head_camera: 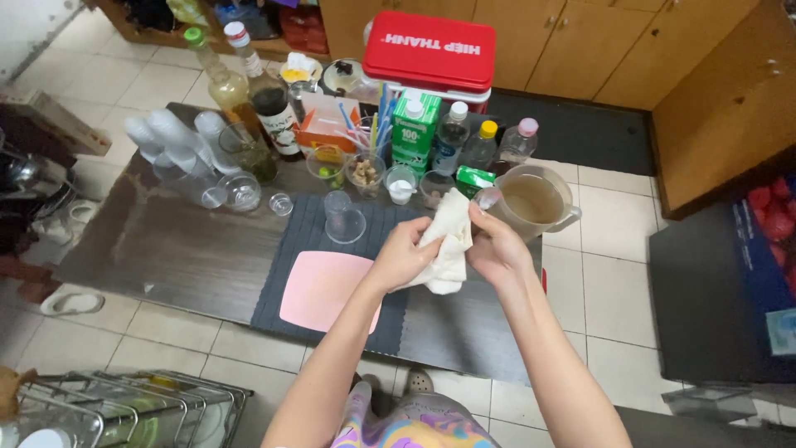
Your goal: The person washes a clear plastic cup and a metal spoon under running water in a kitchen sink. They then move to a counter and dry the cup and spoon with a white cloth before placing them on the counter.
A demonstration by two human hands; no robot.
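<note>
My left hand [401, 255] and my right hand [496, 247] both grip a crumpled white cloth [448, 241] above the right part of a low dark table [166, 249]. My right hand also pinches a small clear glass item [487, 198] against the cloth; its exact shape is hard to tell. Just beyond my right hand stands a clear pitcher [537, 202] of brownish liquid. A pink cutting board [325, 289] lies on a dark slatted mat [307, 217] below my left hand, with an overturned clear cup [342, 217] behind it.
Along the table's back edge stand bottles [269, 95], a green carton [415, 129], small cups of ingredients and stacked plastic cups [178, 153]. A red and white cooler [431, 54] sits behind. Wooden cabinets at right, a dish rack [124, 411] at lower left, tiled floor around.
</note>
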